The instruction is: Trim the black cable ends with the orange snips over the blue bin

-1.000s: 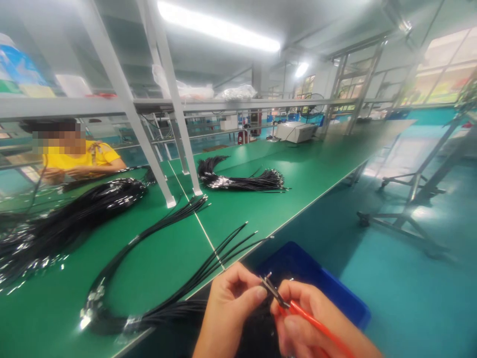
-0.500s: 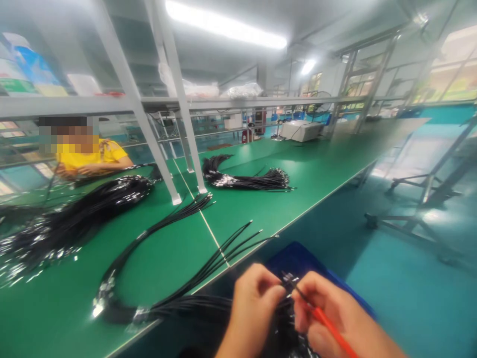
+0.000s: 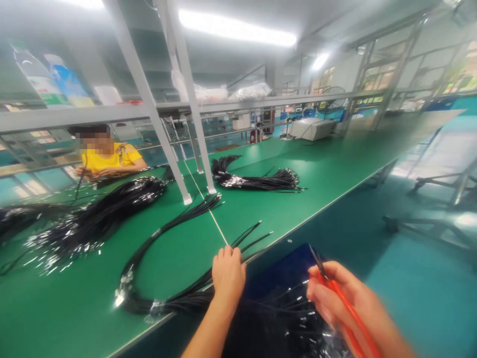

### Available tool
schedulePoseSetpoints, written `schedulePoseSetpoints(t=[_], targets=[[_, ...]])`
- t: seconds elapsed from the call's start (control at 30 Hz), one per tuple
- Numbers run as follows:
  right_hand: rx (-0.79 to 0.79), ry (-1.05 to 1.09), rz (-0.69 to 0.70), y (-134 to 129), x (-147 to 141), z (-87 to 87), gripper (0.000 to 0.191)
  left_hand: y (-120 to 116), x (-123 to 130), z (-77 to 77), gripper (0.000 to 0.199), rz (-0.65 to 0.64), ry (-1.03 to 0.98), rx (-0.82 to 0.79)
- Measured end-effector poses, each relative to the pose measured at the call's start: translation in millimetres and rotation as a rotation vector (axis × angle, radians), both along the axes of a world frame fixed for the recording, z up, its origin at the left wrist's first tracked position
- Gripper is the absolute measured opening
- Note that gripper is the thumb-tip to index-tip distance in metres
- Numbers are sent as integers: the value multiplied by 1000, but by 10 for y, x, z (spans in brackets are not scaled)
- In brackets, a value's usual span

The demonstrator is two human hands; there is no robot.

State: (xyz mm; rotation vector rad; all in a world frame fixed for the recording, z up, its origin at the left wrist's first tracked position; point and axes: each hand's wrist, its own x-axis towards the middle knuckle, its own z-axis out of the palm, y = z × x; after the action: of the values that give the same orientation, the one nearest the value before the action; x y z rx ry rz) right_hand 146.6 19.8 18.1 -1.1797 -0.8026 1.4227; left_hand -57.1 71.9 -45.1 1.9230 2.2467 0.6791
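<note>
- Red-handled tool sits in our right hand, fingers wrapped round it, its dark tips pointing up and away past the fingertips; whether the tips are parted, we cannot tell.
- Beneath and left of that hand is the dark blue bin, with black cables and shiny bits at or in it, too blurred for us to sort out.
- Our left hand is over the black cable bundle at the bench edge, fingers curled down; the palm is hidden, so we cannot tell whether it grips or only rests.
- What matters most is this line: the bundle's near limb runs slantwise under the left hand, its bulk to the left, a few loose ends poking out beyond the fingers, away and to the right. Our left hand is nearer; the right is well apart from it.
- Half a second ago both our hands were together over the bin, the tool tip at the left fingertips; now the left is out on the bundle and the right is apart with the tool.
- Farther off, ahead of the left hand, a second bundle lies on the green bench.
- Far left, a co-worker in a yellow top sits behind a larger cable pile.
</note>
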Motion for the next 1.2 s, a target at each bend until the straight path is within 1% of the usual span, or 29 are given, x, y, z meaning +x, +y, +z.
schedulePoseSetpoints(t=[0.07,0.1,0.17,0.2,0.3,0.33,0.4,0.43,0.47,0.53,0.63,0.7,0.73,0.83,0.93,1.07,1.13,1.2], targets=[[21,51,-98,34,26,-16,38,13,22,22,16,-7,-30,4],[41,92,-166,51,41,-21,37,11,43,59,17,-18,-59,6],[94,194,-289,81,60,-32,36,-18,117,178,18,-69,-139,11],[117,237,-320,91,59,-41,35,-50,175,251,18,-113,-183,17],[137,286,-324,96,11,-85,31,-216,400,455,14,-317,-315,65],[128,286,-320,88,-15,-102,29,-284,471,500,14,-434,-409,127],[108,284,-307,57,-72,-128,28,-405,571,539,15,-626,-520,220],[100,277,-299,35,-99,-135,28,-449,593,536,15,-670,-580,250],[95,264,-290,11,-126,-138,29,-478,599,523,15,-684,-635,259],[108,236,-286,-41,-178,-131,30,-498,575,479,11,-632,-771,213],[156,214,-310,-102,-252,-96,32,-477,517,419,11,-525,-987,15],[166,214,-329,-122,-297,-61,31,-461,499,397,14,-497,-1085,-99],[162,212,-335,-128,-318,-44,30,-456,497,391,15,-488,-1115,-125],[139,212,-353,-133,-365,-7,28,-457,505,386,18,-479,-1150,-143],[132,198,-364,-134,-390,-16,30,-474,513,393,18,-484,-1127,-151],[142,227,-311,-104,-356,-41,29,-502,520,404,17,-492,-1096,-120],[149,283,-292,-71,-300,-21,28,-512,521,397,19,-509,-1128,-121],[179,315,-326,-39,-234,21,28,-516,519,381,23,-494,-1210,-153]])
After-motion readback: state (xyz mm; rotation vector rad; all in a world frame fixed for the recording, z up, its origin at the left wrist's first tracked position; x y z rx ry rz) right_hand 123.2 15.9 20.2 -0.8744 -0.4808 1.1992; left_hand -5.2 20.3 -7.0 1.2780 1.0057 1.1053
